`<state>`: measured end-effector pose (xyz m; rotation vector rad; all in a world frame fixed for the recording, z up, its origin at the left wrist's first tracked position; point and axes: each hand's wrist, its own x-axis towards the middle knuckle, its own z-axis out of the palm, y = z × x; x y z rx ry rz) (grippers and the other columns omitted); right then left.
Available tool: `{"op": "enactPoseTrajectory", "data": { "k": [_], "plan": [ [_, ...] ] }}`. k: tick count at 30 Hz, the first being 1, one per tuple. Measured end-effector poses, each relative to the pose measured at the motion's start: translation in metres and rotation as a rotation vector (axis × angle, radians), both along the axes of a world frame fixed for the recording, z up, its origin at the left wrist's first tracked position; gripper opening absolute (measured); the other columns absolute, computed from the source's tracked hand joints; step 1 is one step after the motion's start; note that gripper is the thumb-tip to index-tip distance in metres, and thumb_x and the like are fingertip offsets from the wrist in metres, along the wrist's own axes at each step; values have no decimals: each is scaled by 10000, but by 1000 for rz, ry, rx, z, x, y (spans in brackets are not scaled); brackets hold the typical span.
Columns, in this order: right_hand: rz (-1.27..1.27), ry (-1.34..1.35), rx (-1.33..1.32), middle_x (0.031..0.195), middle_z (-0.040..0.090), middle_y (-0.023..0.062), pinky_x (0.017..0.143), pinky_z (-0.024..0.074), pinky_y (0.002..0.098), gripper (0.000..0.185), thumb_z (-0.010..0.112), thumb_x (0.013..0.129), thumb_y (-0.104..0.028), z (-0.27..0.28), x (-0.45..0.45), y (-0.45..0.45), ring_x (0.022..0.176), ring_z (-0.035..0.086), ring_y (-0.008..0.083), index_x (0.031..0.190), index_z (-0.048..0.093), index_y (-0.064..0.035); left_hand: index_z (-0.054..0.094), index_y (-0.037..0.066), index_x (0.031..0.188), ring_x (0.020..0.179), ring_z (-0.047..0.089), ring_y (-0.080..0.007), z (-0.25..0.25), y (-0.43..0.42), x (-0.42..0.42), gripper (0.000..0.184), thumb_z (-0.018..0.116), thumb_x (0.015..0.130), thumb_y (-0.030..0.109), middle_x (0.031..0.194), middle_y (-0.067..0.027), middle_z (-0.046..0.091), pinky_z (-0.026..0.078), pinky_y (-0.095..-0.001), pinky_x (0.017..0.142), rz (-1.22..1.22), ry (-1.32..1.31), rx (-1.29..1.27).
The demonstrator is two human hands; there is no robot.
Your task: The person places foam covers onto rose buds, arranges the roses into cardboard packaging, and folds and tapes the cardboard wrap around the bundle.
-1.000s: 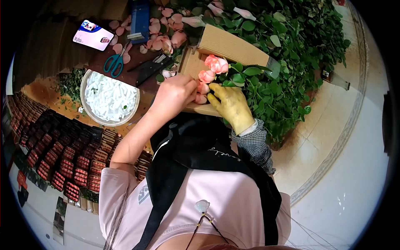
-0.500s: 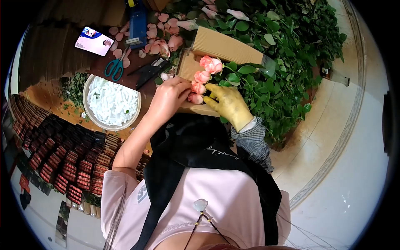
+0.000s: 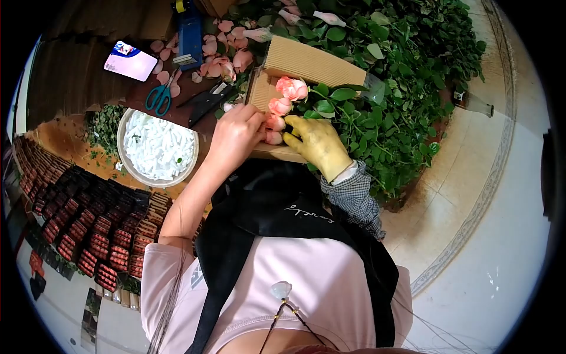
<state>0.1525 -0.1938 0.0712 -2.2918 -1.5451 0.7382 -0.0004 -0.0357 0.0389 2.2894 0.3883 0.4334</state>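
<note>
Several pink roses [image 3: 292, 88] lie in a row in an open cardboard box [image 3: 315, 62], blooms toward the left and leafy stems toward the right. My bare left hand [image 3: 239, 134] is closed, its fingertips pinched against the left side of the lower blooms. From the right, my right hand [image 3: 318, 144], in a yellow glove, curls its fingers and thumb round the base of a lower rose [image 3: 275, 122]. The fingers partly hide the two lower blooms, and the stems under the glove cannot be seen.
Cut leafy stems [image 3: 407, 76] pile up at the right. Left of the box are black pliers-like tool [image 3: 206, 105], teal scissors [image 3: 159, 99], a phone [image 3: 131, 61], a blue tape dispenser [image 3: 190, 35], loose petals [image 3: 221, 68] and a bowl [image 3: 122, 150] of white pieces. Packed flower trays [image 3: 88, 236] cover the lower left.
The whole view has shifted slightly. Both hands stay at the lower roses, with the gloved fingers moved a little along the blooms' bases.
</note>
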Motion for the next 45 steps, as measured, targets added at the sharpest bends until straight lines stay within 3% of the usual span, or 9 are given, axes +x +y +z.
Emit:
{"op": "enactPoseTrajectory", "data": {
  "k": [7,10,13,17,22,26,35,40,45],
  "plan": [
    [1,30,-87,848,712,128,732,543,452,288,721,878,-255,0,3,0,777,684,347,1090,635,-80,667,31,848,751,640,-329,20,5,-5,96,751,816,62,817,-114,623,524,-420,667,165,37,-75],
    [52,-95,-95,871,717,139,736,544,456,241,709,881,-227,-9,0,0,776,685,349,1070,649,-90,670,43,946,724,665,-329,21,-24,5,101,704,865,95,869,-112,647,549,-407,640,-12,-30,-36],
    [-7,-64,42,779,694,145,696,533,481,189,696,862,-246,-2,3,-1,753,677,358,973,659,-97,631,41,898,687,678,-289,21,-50,7,74,640,879,113,861,-100,641,564,-376,602,-92,222,247],
    [-306,-165,105,762,696,121,685,526,485,167,649,908,-270,20,12,9,730,677,339,960,661,-112,588,43,820,661,671,-262,15,-45,11,70,626,862,84,899,-91,639,548,-368,543,-112,106,247],
    [-65,-202,-60,796,719,124,705,522,475,161,652,893,-269,-20,9,13,748,677,352,902,674,-110,629,-20,888,955,607,-296,15,-37,27,109,637,797,40,1123,-150,596,501,-397,844,-122,84,251],
    [-226,-173,48,777,709,148,705,522,483,233,653,906,-277,8,10,4,752,675,360,979,606,-61,637,-24,911,924,618,-298,13,-36,29,128,632,795,28,1118,-151,611,510,-391,809,-152,119,304],
    [-181,-115,34,749,686,161,690,526,488,239,663,920,-272,-11,19,6,734,677,361,966,607,-45,693,31,1024,870,662,-359,21,-11,26,157,690,871,66,932,-147,684,542,-421,750,83,41,-286],
    [-320,-32,224,786,694,162,690,521,484,263,672,907,-235,6,14,-3,738,673,368,1136,666,-106,692,15,996,875,655,-374,15,2,19,133,695,879,79,919,-162,675,536,-429,751,158,64,-244],
    [-352,-384,245,795,717,106,705,541,417,415,755,865,-233,26,20,12,768,688,308,1252,655,-123,682,-15,1069,787,697,-233,7,4,17,177,670,932,96,927,-145,707,541,-324,714,209,94,-354]
  ]
}}
